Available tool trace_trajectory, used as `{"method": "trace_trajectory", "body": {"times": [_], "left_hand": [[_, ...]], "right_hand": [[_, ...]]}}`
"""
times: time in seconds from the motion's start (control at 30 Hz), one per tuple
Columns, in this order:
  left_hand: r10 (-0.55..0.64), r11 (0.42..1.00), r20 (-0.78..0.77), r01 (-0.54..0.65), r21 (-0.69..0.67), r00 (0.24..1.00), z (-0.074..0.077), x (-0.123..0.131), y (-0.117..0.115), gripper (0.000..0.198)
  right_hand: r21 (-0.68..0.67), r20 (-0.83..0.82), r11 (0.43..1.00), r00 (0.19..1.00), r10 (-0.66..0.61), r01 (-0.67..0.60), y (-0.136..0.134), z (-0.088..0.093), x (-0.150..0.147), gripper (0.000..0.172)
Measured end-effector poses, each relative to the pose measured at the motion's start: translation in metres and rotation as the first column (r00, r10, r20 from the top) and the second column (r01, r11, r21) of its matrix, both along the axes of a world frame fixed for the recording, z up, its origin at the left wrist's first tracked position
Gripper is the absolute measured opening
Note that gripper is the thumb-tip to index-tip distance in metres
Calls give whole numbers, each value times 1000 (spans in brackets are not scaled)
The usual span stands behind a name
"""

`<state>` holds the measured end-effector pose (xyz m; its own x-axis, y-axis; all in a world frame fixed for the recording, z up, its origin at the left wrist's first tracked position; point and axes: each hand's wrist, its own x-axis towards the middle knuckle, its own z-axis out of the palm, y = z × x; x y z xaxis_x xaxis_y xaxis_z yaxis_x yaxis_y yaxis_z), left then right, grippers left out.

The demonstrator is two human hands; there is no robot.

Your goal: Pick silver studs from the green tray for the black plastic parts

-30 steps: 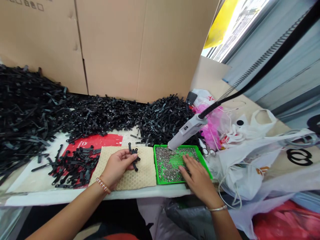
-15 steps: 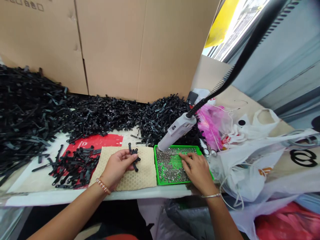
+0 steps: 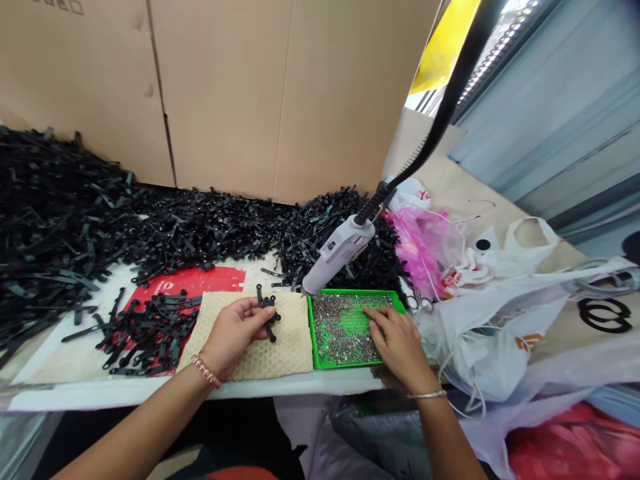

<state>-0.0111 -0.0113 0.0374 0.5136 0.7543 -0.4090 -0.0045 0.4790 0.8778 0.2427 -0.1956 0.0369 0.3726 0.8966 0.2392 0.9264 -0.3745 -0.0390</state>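
My left hand rests on a beige honeycomb mat and pinches a small bunch of black plastic strap pieces. My right hand lies over the right part of a green tray full of small metal screws, its fingers curled down into them; what they hold, if anything, is hidden. A grey electric screwdriver hangs on a black cable with its tip just above the tray's far left corner.
Large heaps of black plastic pieces cover the table's back and left, a smaller pile lies on a red sheet. Cardboard boxes stand behind. White and pink plastic bags crowd the right side.
The hanging screwdriver has swung left, from over the tray toward its far left corner. My right hand has shifted slightly up the tray and curled its fingers. My left hand has stayed put.
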Motion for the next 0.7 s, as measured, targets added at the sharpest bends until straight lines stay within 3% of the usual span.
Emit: {"method": "trace_trajectory", "body": {"times": [0.37, 0.6, 0.7], "left_hand": [[-10, 1000, -8, 10, 1, 1000, -2, 0, 0, 49], [-17, 1000, -5, 17, 13, 1000, -4, -1, 1, 48], [-13, 1000, -2, 13, 5, 1000, -4, -1, 1, 47]], "right_hand": [[63, -36, 998, 999, 14, -12, -3, -1, -1, 34], [26, -53, 998, 997, 55, -54, -2, -2, 0, 31], [63, -129, 997, 990, 50, -42, -4, -4, 5, 32]]}}
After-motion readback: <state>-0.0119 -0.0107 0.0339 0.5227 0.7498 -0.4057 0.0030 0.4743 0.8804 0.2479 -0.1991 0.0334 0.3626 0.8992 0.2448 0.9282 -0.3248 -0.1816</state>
